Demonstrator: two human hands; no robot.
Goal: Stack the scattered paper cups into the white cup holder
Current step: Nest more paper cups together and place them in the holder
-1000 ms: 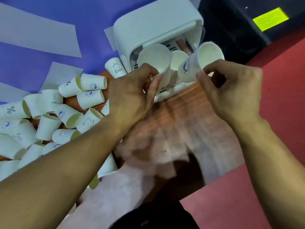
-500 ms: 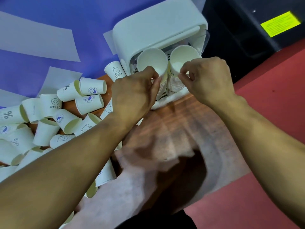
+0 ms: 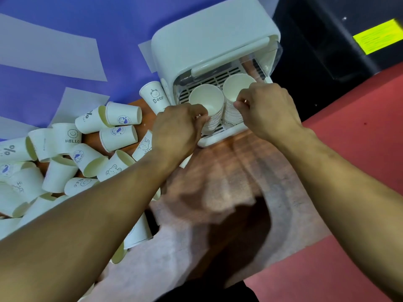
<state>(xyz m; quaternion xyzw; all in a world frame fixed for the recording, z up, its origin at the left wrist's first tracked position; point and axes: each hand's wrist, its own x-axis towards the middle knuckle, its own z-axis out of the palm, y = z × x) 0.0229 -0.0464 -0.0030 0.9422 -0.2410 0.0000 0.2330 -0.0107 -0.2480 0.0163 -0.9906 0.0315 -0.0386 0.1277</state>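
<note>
My left hand (image 3: 178, 131) covers near side of left stack (image 3: 207, 99) in holder (image 3: 209, 40); right hand (image 3: 270, 114), that of right stack (image 3: 236, 86). Cups (image 3: 13, 149) far left of holder: cut by edge. Label (image 3: 378, 37) right of holder: unreadable.

We look down on a brown wooden tabletop (image 3: 246, 168). Behind it we see a purple backdrop (image 3: 43, 92) crossed by pale strips (image 3: 48, 51). To our right lies red floor (image 3: 359, 138), and beyond it a black box (image 3: 322, 46) bearing a yellow label (image 3: 378, 37).

You can read "Bear" on the standing cup (image 3: 155, 96). The smiley cup (image 3: 69, 137) says "HELLO". The far-left cup (image 3: 12, 150) shows "%". You cannot read the yellow sign (image 3: 378, 36), it is too blurry.
</note>
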